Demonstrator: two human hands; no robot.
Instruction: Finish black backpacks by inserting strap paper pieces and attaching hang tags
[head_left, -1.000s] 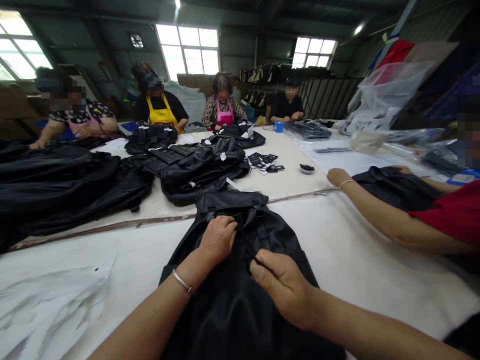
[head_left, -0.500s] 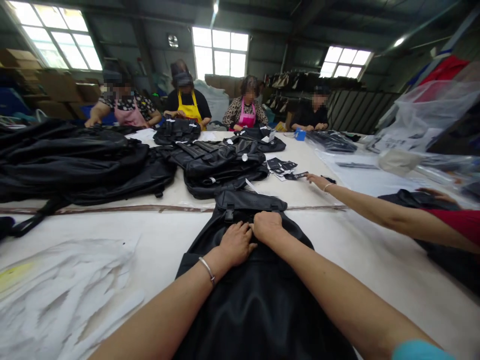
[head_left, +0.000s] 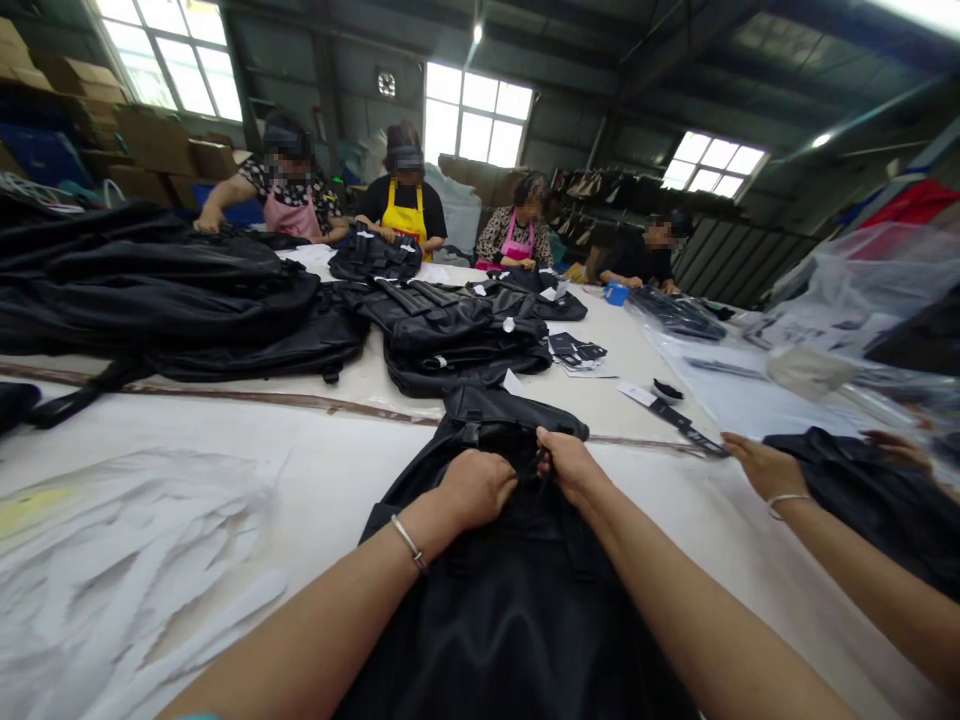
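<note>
A black, leather-like backpack (head_left: 510,620) lies lengthwise in front of me, its flap (head_left: 517,408) folded away at the far end. With fingers curled, my left hand (head_left: 476,490) grips the backpack near its opening, left of centre. On the opposite side my right hand (head_left: 566,465) pinches a small dark part of the same backpack between thumb and fingers, slightly raised; whether it is a strap or a buckle I cannot tell. A buckle (head_left: 472,428) hangs at the flap's left side.
Black bags (head_left: 187,290) pile up at the left, with more bags (head_left: 457,330) ahead. Black tags (head_left: 576,350) lie beyond my right hand. At right, a co-worker's hand (head_left: 765,468) holds a tag strip beside another black bag (head_left: 870,490). Plastic sheeting (head_left: 135,560) covers the left table area.
My right hand has moved slightly right, now pinching a dark part of the backpack. My left fingers have curled in. The co-worker's hand drew a tag strip from the tags toward the right.
</note>
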